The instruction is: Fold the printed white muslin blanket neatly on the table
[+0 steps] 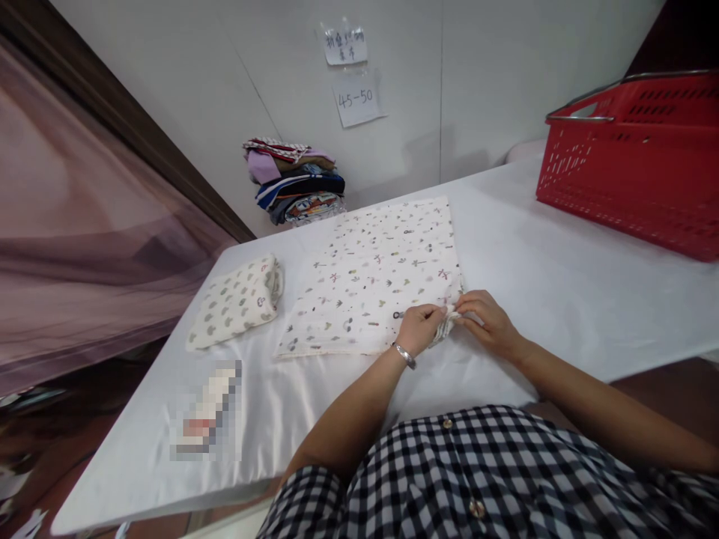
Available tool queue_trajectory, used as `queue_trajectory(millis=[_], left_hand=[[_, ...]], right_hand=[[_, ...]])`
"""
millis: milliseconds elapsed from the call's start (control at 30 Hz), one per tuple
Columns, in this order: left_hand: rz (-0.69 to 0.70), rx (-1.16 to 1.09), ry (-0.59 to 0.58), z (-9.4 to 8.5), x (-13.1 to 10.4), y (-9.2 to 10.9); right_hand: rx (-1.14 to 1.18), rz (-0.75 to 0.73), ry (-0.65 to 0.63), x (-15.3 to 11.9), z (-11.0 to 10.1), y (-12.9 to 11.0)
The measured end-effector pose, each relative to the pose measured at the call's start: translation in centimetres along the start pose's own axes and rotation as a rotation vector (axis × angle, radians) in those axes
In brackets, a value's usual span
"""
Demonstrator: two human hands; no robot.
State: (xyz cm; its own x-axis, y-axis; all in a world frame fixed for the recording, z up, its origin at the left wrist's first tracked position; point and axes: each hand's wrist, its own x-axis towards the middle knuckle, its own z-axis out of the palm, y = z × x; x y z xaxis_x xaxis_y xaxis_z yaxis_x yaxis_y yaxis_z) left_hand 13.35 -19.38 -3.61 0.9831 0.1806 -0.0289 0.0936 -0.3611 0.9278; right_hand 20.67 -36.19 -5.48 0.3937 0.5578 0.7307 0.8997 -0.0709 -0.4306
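A white cloth (365,277) printed with small plants and figures lies spread flat and folded in layers on the table. At its near right corner, my left hand (422,326) pinches the cloth's edge between thumb and fingers; a silver bracelet circles that wrist. Just right of it, my right hand (486,322) grips the same corner, with the thumb and fingers closed on the bunched layers. The layered edges show between the two hands. Left of this cloth rests a folded cream cloth (233,303) with a grey-green pattern.
A white satin tablecloth (589,299) covers the table. At the right stands a red plastic basket (629,165). Several folded fabrics form a stack (297,183) by the wall. A pixelated object (207,408) lies at the front left. Paper signs (356,97) hang on the wall; a sheer curtain (101,224) hangs left.
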Motion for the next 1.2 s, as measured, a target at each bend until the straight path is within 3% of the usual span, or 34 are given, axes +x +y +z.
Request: queue_trajectory(millis=[100,200,367,633,833,1067,1200], left_hand=[[0.021,0.040,0.076,0.0,0.2,-0.2],[0.190,0.220,0.117,-0.3,0.2,-0.1],[0.475,0.504,0.037,-0.5,-0.3,0.2],[0.423,0.366,-0.022,-0.3,-0.7,0.7],[0.425,0.400,-0.075,-0.3,-0.9,0.9],[0.387,0.537,0.017,0.3,-1.0,0.7],[0.398,0.583,0.033,0.7,-1.0,0.7]], right_hand=[[-0.011,-0.018,0.014,0.0,0.0,-0.1],[-0.022,-0.017,0.028,0.0,-0.1,-0.1],[-0.007,-0.016,-0.017,-0.4,0.1,0.2],[0.013,-0.009,-0.025,-0.5,0.0,0.5],[-0.015,-0.033,-0.005,-0.2,-0.2,0.4],[-0.084,-0.080,0.006,0.0,-0.5,0.5],[-0.157,-0.057,-0.066,0.0,-1.1,1.0]])
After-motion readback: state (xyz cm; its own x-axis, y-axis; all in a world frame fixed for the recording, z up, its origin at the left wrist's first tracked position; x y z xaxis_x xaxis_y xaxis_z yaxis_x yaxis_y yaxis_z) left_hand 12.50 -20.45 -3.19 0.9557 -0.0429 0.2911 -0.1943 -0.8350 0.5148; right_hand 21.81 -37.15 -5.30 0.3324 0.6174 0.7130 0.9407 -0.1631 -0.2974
